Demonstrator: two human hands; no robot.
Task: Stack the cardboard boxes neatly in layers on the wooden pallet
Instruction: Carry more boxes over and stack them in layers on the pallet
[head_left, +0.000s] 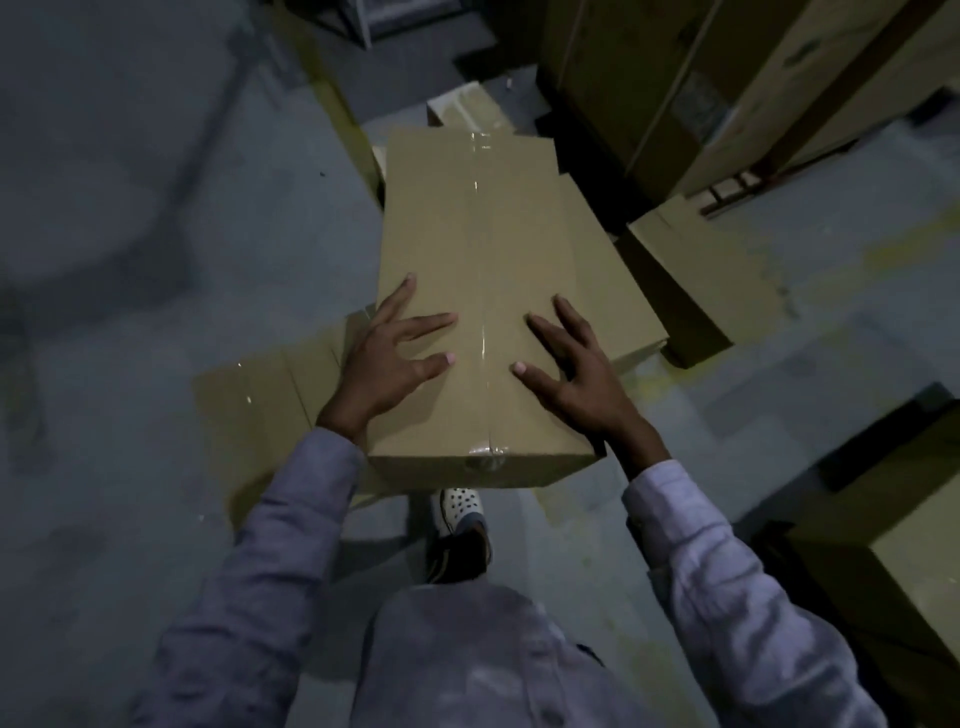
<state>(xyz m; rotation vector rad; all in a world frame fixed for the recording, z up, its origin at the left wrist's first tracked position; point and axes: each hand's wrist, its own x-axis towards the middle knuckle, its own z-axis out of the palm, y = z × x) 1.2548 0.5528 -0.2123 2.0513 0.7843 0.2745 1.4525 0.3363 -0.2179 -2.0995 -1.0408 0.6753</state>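
Left hand and right hand, fingers spread, grip open, lie flat atop long brown taped cardboard box; nothing clasped.

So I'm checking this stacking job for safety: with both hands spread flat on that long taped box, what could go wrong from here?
1. The left hand and right hand lie open on top of the long box, not under it; it may slip or tip.
2. A shoe sits right below the box's near end, so a drop could land on the foot.
3. Loose boxes crowd the dim floor; tripping is possible.
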